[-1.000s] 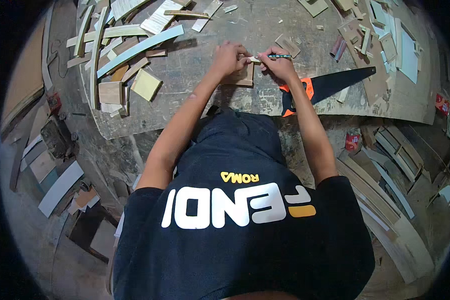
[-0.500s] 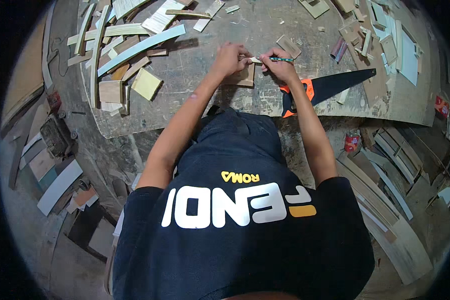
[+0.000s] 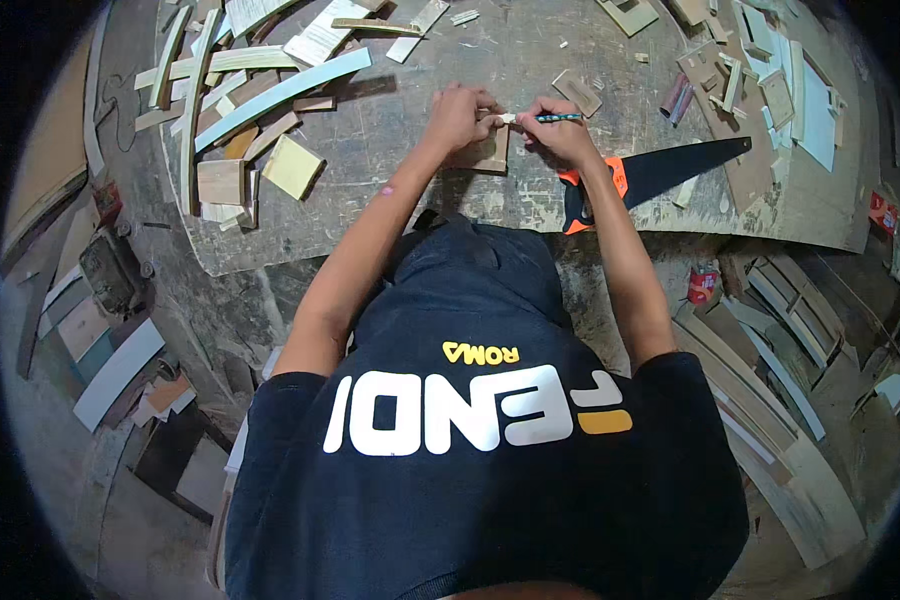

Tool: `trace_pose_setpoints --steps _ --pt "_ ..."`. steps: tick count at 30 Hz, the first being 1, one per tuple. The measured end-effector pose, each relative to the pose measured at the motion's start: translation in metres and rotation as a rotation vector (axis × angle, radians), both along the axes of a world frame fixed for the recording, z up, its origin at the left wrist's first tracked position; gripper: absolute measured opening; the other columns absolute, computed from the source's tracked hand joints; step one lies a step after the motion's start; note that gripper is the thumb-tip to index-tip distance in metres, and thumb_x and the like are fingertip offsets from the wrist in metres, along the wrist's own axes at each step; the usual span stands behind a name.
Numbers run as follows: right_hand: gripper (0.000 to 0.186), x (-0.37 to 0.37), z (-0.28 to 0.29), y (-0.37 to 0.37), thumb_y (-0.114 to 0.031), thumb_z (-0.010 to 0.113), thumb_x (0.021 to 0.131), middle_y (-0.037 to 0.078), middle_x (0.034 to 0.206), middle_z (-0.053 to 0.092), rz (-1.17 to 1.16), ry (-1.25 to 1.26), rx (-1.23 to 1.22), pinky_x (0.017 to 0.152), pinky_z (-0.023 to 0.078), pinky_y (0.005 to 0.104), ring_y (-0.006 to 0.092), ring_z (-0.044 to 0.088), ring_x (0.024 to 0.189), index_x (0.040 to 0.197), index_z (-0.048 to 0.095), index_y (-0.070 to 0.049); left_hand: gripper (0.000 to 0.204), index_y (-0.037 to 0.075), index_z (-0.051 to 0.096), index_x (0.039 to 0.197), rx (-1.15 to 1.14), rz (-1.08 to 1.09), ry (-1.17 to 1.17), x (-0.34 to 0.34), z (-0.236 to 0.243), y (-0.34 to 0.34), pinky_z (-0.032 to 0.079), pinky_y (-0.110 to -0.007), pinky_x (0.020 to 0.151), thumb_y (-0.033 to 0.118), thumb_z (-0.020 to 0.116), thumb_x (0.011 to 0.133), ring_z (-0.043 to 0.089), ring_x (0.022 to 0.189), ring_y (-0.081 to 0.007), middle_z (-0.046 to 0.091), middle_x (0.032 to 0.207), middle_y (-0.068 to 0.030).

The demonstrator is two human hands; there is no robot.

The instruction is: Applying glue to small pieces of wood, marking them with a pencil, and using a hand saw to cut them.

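Note:
On the worktable, my left hand (image 3: 462, 122) pinches a small pale wood piece (image 3: 508, 118) against the top of a flat brown wood block (image 3: 488, 155). My right hand (image 3: 558, 138) grips a dark, patterned pencil (image 3: 558, 118), its tip end at the right edge of that pale piece. Part of the block lies hidden beneath my left fingers. A handsaw (image 3: 670, 175) with a black blade and an orange and black handle rests under my right forearm.
Wood strips and offcuts (image 3: 260, 100) pile up on the table's left. A small wood block (image 3: 577, 92) lies beyond my right hand, with two reddish tubes (image 3: 676, 100) farther right. More scraps (image 3: 780, 90) cover the right side. Long boards (image 3: 770, 420) lean below the table's edge.
My right hand and the pencil have shifted very slightly, and the pencil lies a touch farther left. The left hand keeps its hold, and the wood block stays almost where it was.

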State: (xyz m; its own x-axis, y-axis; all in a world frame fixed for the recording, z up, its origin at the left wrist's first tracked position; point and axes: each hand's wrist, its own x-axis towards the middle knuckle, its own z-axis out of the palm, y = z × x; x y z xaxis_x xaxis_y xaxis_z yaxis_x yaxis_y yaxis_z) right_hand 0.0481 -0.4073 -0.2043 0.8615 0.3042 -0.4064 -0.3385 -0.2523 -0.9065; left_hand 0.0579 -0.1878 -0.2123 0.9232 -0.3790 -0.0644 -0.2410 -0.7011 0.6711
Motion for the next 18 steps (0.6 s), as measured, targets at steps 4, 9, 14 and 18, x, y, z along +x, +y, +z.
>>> trace_pose_setpoints --steps 4,9,14,18 --pt "0.017 0.0000 -0.0038 0.0001 -0.014 0.070 0.089 0.003 0.069 0.065 -0.074 0.015 0.070 0.055 0.051 0.0235 0.0080 0.063 0.061 0.081 0.061 -0.002 0.018 0.022 0.076 0.091 0.005 -0.011 0.003 -0.0002 0.0013 -0.0016 0.048 -0.045 0.082 0.030 0.076 0.075 0.060 0.093 -0.0314 0.068 0.090 -0.0025" --pt "0.015 -0.0016 -0.0002 0.0030 -0.012 0.070 0.089 0.004 0.071 0.066 -0.109 -0.014 0.103 0.055 0.053 0.0234 0.0084 0.064 0.061 0.082 0.062 -0.001 0.020 0.022 0.077 0.091 0.022 -0.005 0.002 -0.0001 0.0000 -0.0009 0.048 -0.046 0.082 0.032 0.077 0.075 0.059 0.093 -0.0314 0.068 0.090 -0.0025" --pt "0.016 -0.0013 -0.0023 0.0026 -0.013 0.070 0.089 0.004 0.071 0.066 -0.110 0.000 0.086 0.055 0.052 0.0227 0.0080 0.064 0.061 0.081 0.063 -0.001 0.020 0.022 0.076 0.091 0.000 0.002 -0.011 -0.0007 -0.0019 -0.0017 0.048 -0.045 0.082 0.033 0.077 0.074 0.059 0.092 -0.0313 0.068 0.091 -0.0021" --pt "0.016 -0.0007 0.0013 0.0011 -0.013 0.070 0.089 0.004 0.069 0.066 -0.089 0.011 0.070 0.054 0.051 0.0231 0.0071 0.062 0.061 0.081 0.063 -0.001 0.020 0.022 0.076 0.091 0.047 -0.002 -0.007 -0.0005 -0.0004 -0.0014 0.048 -0.045 0.083 0.033 0.077 0.074 0.060 0.091 -0.0314 0.068 0.092 -0.0034"
